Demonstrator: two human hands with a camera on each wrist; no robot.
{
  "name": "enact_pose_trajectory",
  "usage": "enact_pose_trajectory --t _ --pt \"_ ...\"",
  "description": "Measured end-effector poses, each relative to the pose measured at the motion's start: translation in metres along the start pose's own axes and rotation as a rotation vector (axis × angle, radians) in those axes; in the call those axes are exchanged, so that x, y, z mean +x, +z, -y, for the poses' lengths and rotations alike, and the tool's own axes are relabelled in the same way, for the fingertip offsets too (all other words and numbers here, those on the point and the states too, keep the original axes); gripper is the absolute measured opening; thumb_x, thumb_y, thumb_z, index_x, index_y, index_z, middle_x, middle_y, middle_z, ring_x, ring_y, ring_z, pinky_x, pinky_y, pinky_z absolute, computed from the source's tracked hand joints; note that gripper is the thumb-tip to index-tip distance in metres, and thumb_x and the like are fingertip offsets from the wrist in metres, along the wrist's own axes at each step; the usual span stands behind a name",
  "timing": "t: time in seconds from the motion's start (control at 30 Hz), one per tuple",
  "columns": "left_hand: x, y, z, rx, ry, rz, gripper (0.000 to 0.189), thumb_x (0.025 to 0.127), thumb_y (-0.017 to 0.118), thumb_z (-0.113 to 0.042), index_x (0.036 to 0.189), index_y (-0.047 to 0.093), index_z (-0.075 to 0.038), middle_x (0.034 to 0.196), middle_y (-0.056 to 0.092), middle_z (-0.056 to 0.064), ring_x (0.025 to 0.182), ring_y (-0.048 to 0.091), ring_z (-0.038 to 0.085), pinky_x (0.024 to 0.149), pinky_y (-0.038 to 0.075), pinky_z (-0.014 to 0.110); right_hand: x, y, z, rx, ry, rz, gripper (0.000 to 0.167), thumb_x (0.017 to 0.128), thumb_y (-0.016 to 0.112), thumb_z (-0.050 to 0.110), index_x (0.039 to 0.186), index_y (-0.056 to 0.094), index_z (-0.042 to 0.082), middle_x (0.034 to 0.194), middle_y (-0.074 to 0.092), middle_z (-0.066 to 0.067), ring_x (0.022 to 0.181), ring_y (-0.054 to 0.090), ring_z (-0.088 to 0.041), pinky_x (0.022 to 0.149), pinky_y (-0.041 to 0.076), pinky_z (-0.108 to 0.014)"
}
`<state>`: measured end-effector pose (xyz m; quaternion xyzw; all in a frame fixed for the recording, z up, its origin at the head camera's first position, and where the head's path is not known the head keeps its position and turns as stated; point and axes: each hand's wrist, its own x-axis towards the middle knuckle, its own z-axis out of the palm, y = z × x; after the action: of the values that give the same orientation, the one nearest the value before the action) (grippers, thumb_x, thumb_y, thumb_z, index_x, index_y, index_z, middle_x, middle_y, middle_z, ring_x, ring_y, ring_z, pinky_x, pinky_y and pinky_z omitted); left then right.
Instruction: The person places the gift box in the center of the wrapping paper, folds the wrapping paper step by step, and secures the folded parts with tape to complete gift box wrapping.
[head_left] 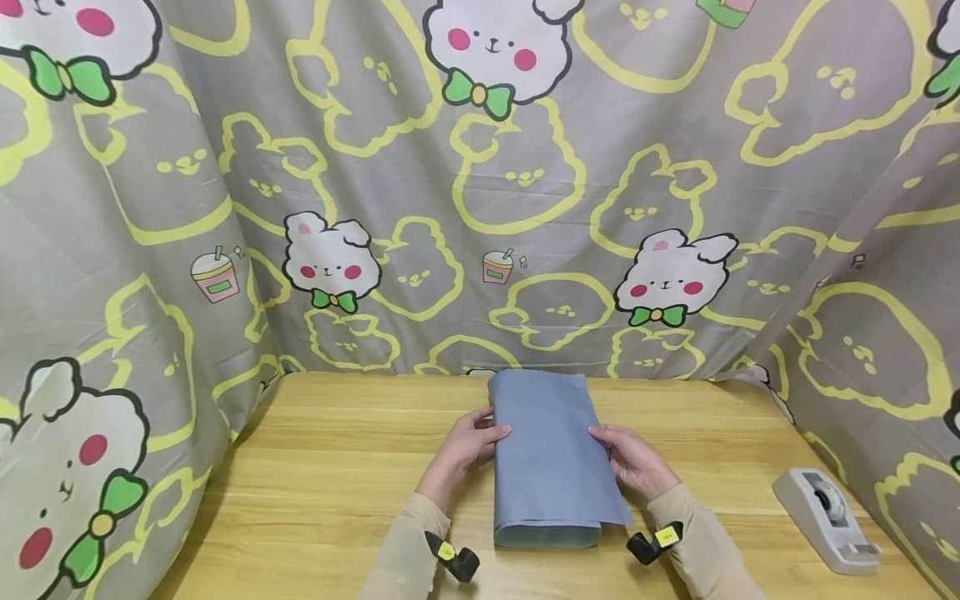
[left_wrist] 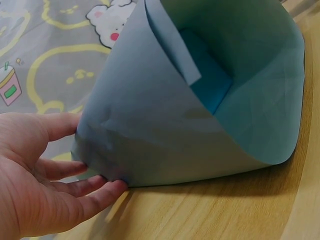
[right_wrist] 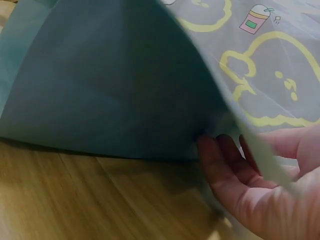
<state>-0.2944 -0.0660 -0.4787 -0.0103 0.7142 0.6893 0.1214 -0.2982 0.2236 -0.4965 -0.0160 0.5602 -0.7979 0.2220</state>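
Note:
A sheet of blue-grey wrapping paper (head_left: 547,450) is bent over into a loose, open-ended sleeve on the table, its loose side edge lying to the right. Inside the sleeve, a brighter blue flat-sided thing (left_wrist: 210,82) shows in the left wrist view, mostly hidden by the paper. My left hand (head_left: 471,443) holds the rounded left fold, thumb on top and fingers along its side and bottom. At the right side my right hand (head_left: 633,458) pinches the paper's free edge, thumb above and fingers underneath; the flap partly covers this hand in the right wrist view.
A grey-white tape dispenser (head_left: 828,521) with a roll in it stands on the wooden table (head_left: 337,467) at the right. A grey curtain (head_left: 540,250) printed with cartoon rabbits hangs behind the table and along both sides.

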Motion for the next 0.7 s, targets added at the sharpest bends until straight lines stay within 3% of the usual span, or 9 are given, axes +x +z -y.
enact_pose_trajectory --t 0.23,0.43,0.7 --pt "-0.002 0.001 -0.002 0.017 0.01 -0.012 0.07 0.089 0.071 -0.017 0.145 0.036 0.007 0.135 0.051 0.027 0.106 0.064 0.025 0.09 0.056 0.04 -0.006 -0.002 0.006 0.035 0.03 0.076 0.028 0.105 0.038 0.009 0.093 0.063 0.012 0.087 0.068 0.004 0.08 0.066 -0.006 0.071 0.057 -0.02" --pt "-0.006 0.005 -0.006 0.048 0.012 -0.035 0.067 0.089 0.071 -0.016 0.144 0.039 0.006 0.132 0.054 0.026 0.104 0.064 0.025 0.085 0.058 0.037 -0.013 -0.011 0.016 -0.064 0.049 0.132 0.027 0.104 0.038 0.006 0.096 0.063 0.015 0.087 0.072 0.004 0.08 0.069 -0.008 0.07 0.058 -0.024" --pt "-0.002 0.002 -0.004 0.02 0.014 -0.02 0.07 0.089 0.07 -0.016 0.148 0.035 0.0 0.134 0.053 0.026 0.105 0.064 0.027 0.082 0.059 0.04 -0.014 -0.017 0.016 -0.133 0.066 0.078 0.015 0.101 0.046 0.006 0.1 0.058 0.015 0.086 0.07 0.005 0.079 0.068 -0.008 0.07 0.058 -0.024"
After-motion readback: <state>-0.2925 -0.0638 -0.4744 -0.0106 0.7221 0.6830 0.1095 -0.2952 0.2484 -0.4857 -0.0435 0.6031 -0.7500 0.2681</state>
